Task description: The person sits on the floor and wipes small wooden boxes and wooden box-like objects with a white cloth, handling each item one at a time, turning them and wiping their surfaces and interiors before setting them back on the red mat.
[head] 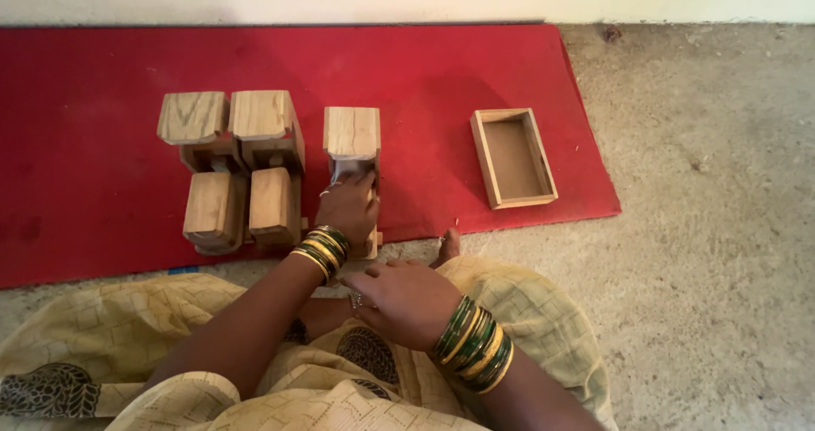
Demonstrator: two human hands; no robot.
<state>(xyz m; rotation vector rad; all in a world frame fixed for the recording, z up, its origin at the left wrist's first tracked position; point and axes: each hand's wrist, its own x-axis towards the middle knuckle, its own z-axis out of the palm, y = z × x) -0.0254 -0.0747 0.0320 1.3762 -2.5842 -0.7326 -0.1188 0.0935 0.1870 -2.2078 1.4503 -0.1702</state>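
Left hand [350,206] grips wooden block assembly [352,146] on red mat [85,185]; right hand [407,299] near, apparently empty, fingers curled. Risk: block tips, unsteady one-handed hold.

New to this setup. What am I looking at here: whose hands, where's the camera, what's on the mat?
There is no machine: a seated person works bare-handed, and the one camera sits on their head, looking down. The left hand reaches forward and rests on a wooden block piece; whether it grips it is unclear. The right hand rests near the lap, apparently holding nothing. On the red mat stand two more wooden pieces, side by side. Further right lies an empty shallow wooden tray. Both wrists wear green and gold bangles.
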